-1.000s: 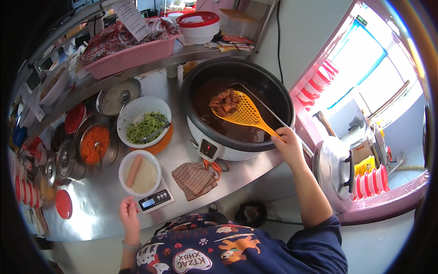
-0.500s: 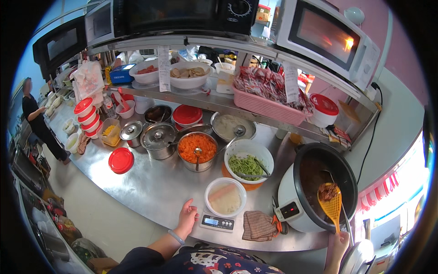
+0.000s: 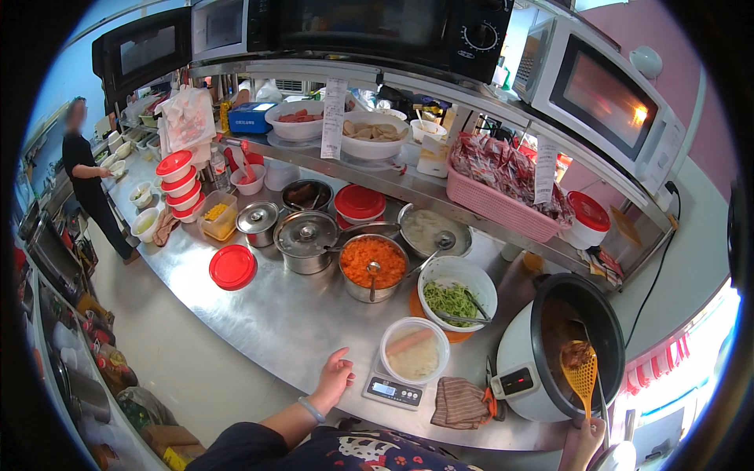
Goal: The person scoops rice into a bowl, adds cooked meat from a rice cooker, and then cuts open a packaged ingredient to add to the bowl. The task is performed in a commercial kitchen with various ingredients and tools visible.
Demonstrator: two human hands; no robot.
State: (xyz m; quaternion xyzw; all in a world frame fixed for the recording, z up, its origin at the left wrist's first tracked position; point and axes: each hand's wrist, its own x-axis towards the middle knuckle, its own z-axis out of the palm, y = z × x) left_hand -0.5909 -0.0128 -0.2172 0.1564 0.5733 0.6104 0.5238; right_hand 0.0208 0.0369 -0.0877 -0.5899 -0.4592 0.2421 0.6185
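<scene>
My right hand (image 3: 591,436) is clamped on the yellow slotted spoon (image 3: 581,385), holding brown food (image 3: 577,355) over the cooker (image 3: 514,352) at the bench's (image 3: 290,322) right end. My left hand (image 3: 334,378), loosely spread, is by the near edge, beside the scale (image 3: 393,391) under the tub (image 3: 444,363).

A boxy white microwave (image 3: 605,98) sits right of a wide black microwave (image 3: 353,31). Below, a pink perforated plastic basket (image 3: 499,210) holds shiny red-and-clear packets (image 3: 499,161). Round white tubs with red lids (image 3: 180,188) stand stacked; a dark-clothed person (image 3: 85,173) stands beyond, at far left.
</scene>
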